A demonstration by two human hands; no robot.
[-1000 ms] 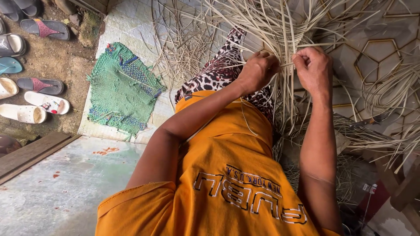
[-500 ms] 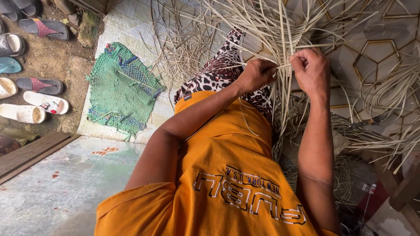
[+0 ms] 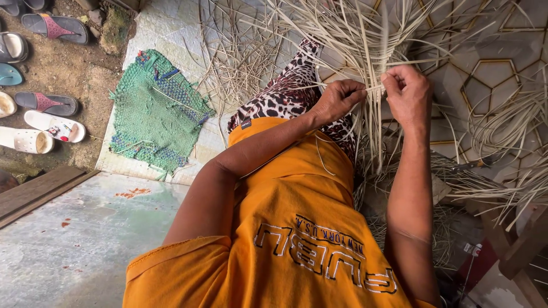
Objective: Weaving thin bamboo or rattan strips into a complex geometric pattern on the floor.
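Note:
My left hand (image 3: 338, 100) and my right hand (image 3: 406, 96) are close together over my lap. Both are pinched on one thin pale cane strip (image 3: 374, 88) that runs between them. That strip belongs to a loose bundle of long pale weaving strips (image 3: 365, 40) fanning upward and outward from my hands. More strips hang down below my hands (image 3: 374, 142). I wear an orange shirt (image 3: 297, 228) and a leopard-print cloth (image 3: 285, 97) over my legs.
A green woven mat (image 3: 157, 111) lies on the floor to the left. Several sandals (image 3: 51, 125) sit on bare earth at the far left. A wooden plank (image 3: 40, 191) edges a concrete slab (image 3: 74, 245). Tiled floor with hexagon pattern (image 3: 491, 74) and coiled strips (image 3: 508, 125) lie to the right.
Both hands have shifted slightly lower, and their fingers have worked along the strip, which is now drawn taut between them. The rest is unchanged.

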